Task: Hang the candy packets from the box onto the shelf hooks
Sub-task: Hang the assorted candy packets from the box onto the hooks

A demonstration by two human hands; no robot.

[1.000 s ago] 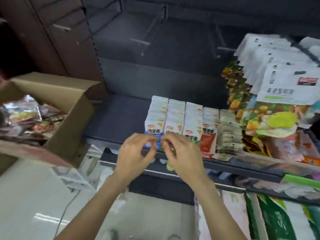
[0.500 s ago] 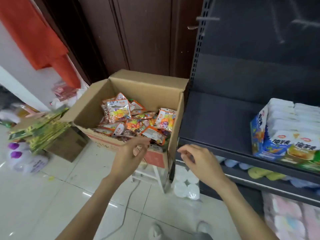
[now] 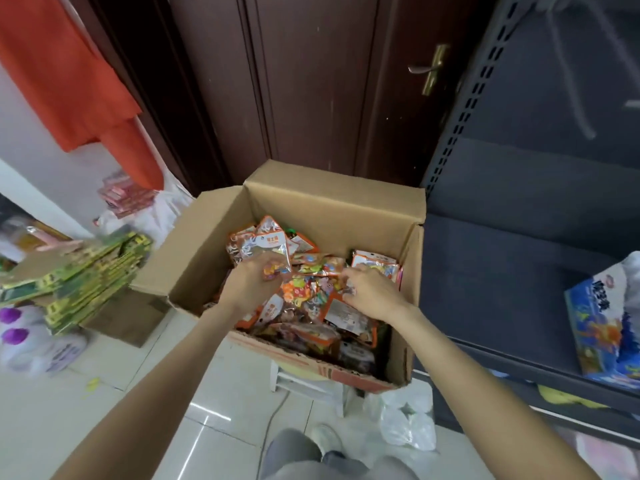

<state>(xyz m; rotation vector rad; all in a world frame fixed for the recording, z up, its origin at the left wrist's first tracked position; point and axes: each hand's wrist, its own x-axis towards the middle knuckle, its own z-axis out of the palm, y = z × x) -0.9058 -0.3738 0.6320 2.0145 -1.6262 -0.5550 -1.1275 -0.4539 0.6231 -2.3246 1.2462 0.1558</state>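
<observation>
An open cardboard box (image 3: pixel 332 206) stands on a white stool, filled with several orange-edged candy packets (image 3: pixel 306 292). Both my hands are inside the box. My left hand (image 3: pixel 251 284) has its fingers curled round a clear packet of colourful candy near the middle of the pile. My right hand (image 3: pixel 369 292) pinches the edge of another packet on the right side of the pile. The dark shelf unit (image 3: pixel 519 209) stands to the right; its hooks show only as blurred grey rods at the top right.
A dark wooden door (image 3: pixel 311 81) with a brass handle is behind the box. Green-yellow packs (image 3: pixel 86 271) lie stacked on a low carton at left. Blue tissue packs (image 3: pixel 602 327) sit on the shelf at right. Plastic bags (image 3: pixel 405 420) lie on the tiled floor.
The view swung from the shelf's tissue packs to the box. Both hands moved from the shelf edge forward into the box and closed on candy packets.
</observation>
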